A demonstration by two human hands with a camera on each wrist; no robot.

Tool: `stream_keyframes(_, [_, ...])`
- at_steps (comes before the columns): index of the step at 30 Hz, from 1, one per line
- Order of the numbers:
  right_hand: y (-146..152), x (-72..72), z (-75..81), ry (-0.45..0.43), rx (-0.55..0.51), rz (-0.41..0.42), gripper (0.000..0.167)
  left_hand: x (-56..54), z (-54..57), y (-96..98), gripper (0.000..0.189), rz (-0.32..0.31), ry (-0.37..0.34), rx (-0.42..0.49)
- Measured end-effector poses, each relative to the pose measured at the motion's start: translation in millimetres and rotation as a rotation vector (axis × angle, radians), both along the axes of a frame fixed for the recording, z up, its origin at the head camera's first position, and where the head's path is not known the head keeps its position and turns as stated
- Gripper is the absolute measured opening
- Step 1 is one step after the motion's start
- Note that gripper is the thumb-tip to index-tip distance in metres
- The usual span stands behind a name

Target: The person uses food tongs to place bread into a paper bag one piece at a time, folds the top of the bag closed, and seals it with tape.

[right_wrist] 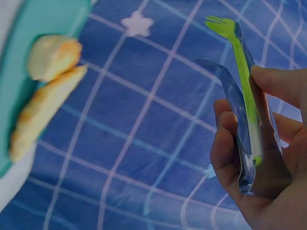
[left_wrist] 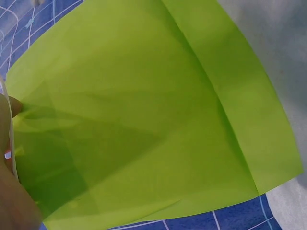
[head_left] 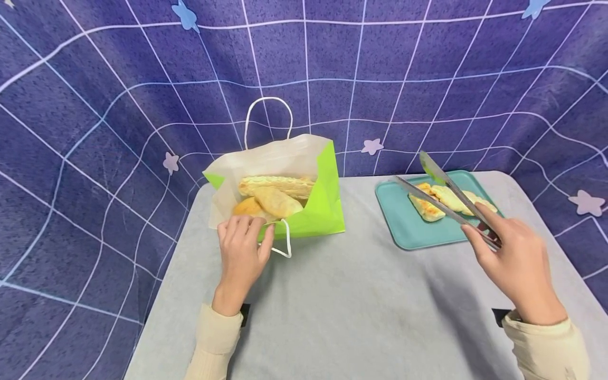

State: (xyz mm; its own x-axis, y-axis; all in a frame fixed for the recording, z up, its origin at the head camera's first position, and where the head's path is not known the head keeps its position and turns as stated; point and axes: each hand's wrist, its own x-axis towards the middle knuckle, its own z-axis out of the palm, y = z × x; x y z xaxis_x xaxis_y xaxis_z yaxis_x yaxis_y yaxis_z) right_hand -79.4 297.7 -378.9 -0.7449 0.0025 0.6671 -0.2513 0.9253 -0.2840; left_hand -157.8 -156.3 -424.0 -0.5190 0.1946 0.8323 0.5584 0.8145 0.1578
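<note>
I have the left hand point(head_left: 241, 250) pinching the bag point(head_left: 318, 221) by its near rim, the right hand point(head_left: 520, 258) gripping tongs point(head_left: 454, 189), tips apart. Beyond, I see bread point(head_left: 277, 201) inside the bag, more bread point(head_left: 429, 211) on the tray point(head_left: 404, 235), then blue cloth point(head_left: 332, 53).

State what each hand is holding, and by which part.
Left hand: the bright green paper bag, by its near rim. Right hand: the shiny metal tongs, by the arms near their joined end.

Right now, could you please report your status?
Left hand grips paper bag; right hand holds tongs. Bread inside bag, more bread on tray. No visible obstruction.
</note>
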Motion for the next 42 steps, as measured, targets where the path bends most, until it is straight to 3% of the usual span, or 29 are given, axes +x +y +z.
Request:
stream_keyframes(9, [32.1, 11.7, -47.9, -0.054, 0.014, -0.047, 0.044, 0.8, -0.7, -3.5, 0.02, 0.002, 0.005, 0.004])
stream_keyframes(15, [44.9, 21.0, -69.5, -0.154, 0.019, -0.089, 0.041, 2.2, -1.2, -4.6, 0.016, 0.005, 0.002, 0.003])
stream_keyframes(30, [56.0, 24.7, -85.3, -0.34, 0.009, -0.155, 0.04, 1.5, -1.4, -4.9, 0.023, 0.0, 0.005, -0.004])
stream_keyframes(42, [56.3, 6.4, -95.7, -0.335, 0.052, -0.119, 0.039, 0.3, -2.3, -2.6, 0.021, -0.004, 0.012, -0.002])
